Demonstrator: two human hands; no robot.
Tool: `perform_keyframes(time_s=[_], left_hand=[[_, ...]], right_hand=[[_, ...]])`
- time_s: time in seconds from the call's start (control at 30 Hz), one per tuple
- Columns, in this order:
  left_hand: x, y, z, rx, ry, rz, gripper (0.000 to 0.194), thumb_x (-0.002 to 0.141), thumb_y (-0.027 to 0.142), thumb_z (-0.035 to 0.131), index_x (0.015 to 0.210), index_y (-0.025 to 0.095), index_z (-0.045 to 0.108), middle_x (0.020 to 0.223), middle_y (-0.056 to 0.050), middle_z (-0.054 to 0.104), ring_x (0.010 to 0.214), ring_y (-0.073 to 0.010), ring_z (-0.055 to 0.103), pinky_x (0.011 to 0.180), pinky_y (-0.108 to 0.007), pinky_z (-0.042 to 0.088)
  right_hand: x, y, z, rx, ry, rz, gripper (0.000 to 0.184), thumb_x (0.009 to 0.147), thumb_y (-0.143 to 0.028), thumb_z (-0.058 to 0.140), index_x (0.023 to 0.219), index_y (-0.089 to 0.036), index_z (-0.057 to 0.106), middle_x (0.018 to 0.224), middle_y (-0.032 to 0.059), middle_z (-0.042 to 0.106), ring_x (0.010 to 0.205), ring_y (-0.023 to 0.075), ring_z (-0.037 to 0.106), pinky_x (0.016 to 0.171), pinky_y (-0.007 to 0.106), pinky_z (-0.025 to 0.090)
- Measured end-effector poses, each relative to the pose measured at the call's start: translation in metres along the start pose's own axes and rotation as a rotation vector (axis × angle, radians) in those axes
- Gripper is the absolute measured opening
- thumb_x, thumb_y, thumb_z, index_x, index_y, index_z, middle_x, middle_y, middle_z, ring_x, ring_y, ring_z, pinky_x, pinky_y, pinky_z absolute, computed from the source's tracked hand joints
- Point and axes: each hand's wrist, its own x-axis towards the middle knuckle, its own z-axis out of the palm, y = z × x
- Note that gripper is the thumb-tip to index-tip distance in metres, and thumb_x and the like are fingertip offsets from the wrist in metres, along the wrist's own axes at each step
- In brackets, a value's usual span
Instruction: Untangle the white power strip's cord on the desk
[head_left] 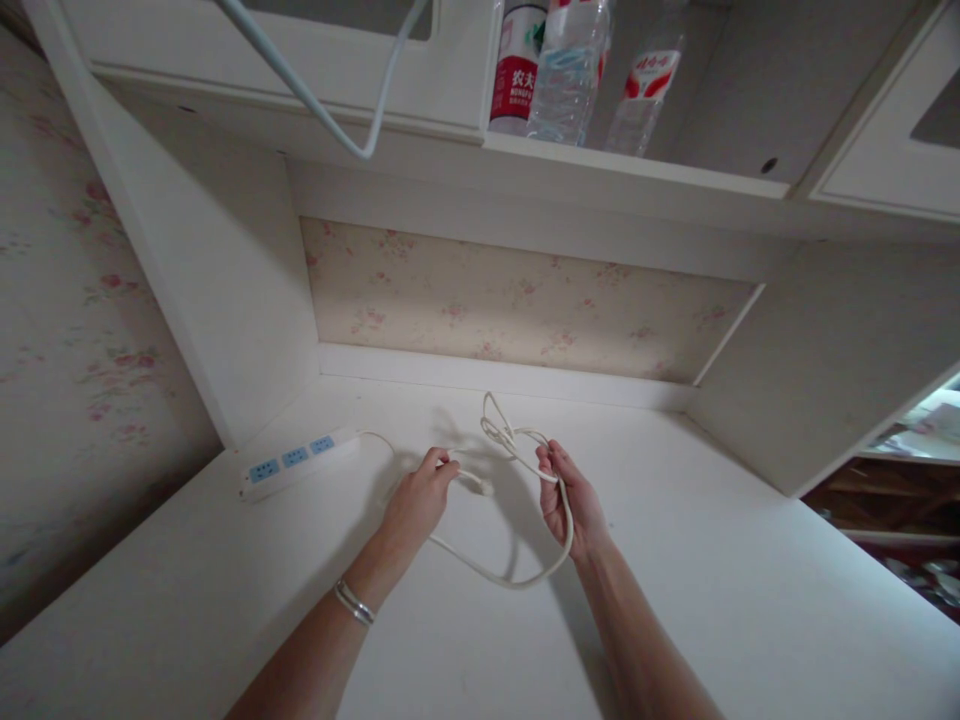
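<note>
A white power cord (517,583) runs in a loose loop between my two hands above the desk. My left hand (421,492), a silver bangle on its wrist, pinches the cord, and a short end with what looks like a plug (480,486) sticks out to the right of the fingers. My right hand (568,500) is closed on the cord, palm turned inward, with looped coils rising beyond its fingertips. To the left of my left hand lies a white power strip (300,463) with blue socket faces; its thin cable trails toward my left hand.
The white desk (450,650) has side panels and a floral back wall (487,300). Overhead, a cabinet shelf (637,172) holds several plastic bottles (568,80). A pale cable (300,80) hangs at upper left. Shelves with items (900,500) stand at the far right.
</note>
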Motion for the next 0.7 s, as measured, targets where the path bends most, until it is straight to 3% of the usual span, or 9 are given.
perform_keyframes(time_s=[0.13,0.27,0.37,0.53,0.6,0.7], left_hand=[[-0.002,-0.002,0.007,0.061,-0.136,0.014,0.024,0.09,0.018,0.04,0.094,0.024,0.063,0.101,-0.004,0.057,0.075,-0.0132,0.06,0.065,-0.024,0.043],[-0.004,0.0,0.014,0.023,-0.164,0.026,0.022,0.09,0.021,0.041,0.089,0.022,0.063,0.094,-0.005,0.06,0.076,-0.0152,0.061,0.066,-0.026,0.043],[-0.002,0.007,0.009,-0.115,-0.046,-0.036,0.022,0.091,0.024,0.04,0.089,0.021,0.063,0.088,-0.004,0.062,0.076,-0.0154,0.061,0.067,-0.026,0.044],[-0.002,0.023,-0.018,-0.468,0.442,-0.099,0.019,0.092,0.027,0.04,0.091,0.018,0.057,0.089,-0.005,0.059,0.08,-0.0139,0.057,0.073,-0.025,0.045],[-0.004,0.027,-0.026,-0.521,0.479,-0.022,0.016,0.09,0.027,0.043,0.091,0.018,0.056,0.091,-0.006,0.059,0.085,-0.015,0.056,0.079,-0.027,0.045],[-0.006,0.032,-0.026,-0.462,0.328,0.101,0.016,0.087,0.03,0.05,0.095,0.019,0.059,0.095,-0.007,0.061,0.093,-0.0185,0.056,0.085,-0.031,0.043]], right_hand=[[-0.003,0.008,0.001,-0.031,-0.043,0.006,0.024,0.079,-0.006,0.059,0.099,-0.02,0.057,0.081,0.0025,0.071,0.065,0.0099,0.069,0.061,0.015,0.058],[-0.006,0.017,0.003,-0.105,-0.124,0.015,0.025,0.077,-0.011,0.064,0.098,-0.021,0.056,0.084,0.0021,0.07,0.061,0.0103,0.068,0.059,0.017,0.058],[-0.01,0.021,0.006,-0.205,-0.149,0.003,0.029,0.075,-0.017,0.069,0.1,-0.022,0.054,0.09,0.0011,0.069,0.06,0.0115,0.068,0.054,0.018,0.058],[-0.016,0.028,0.008,-0.401,-0.248,-0.061,0.029,0.076,-0.029,0.069,0.1,-0.022,0.054,0.093,0.0004,0.066,0.062,0.0125,0.068,0.055,0.021,0.056],[-0.015,0.031,0.006,-0.47,-0.273,-0.047,0.028,0.077,-0.033,0.067,0.1,-0.022,0.054,0.092,-0.0001,0.065,0.06,0.0121,0.067,0.056,0.022,0.055],[-0.013,0.036,0.001,-0.552,-0.303,-0.001,0.029,0.079,-0.036,0.064,0.103,-0.023,0.054,0.092,-0.0007,0.063,0.059,0.0112,0.065,0.058,0.024,0.053]])
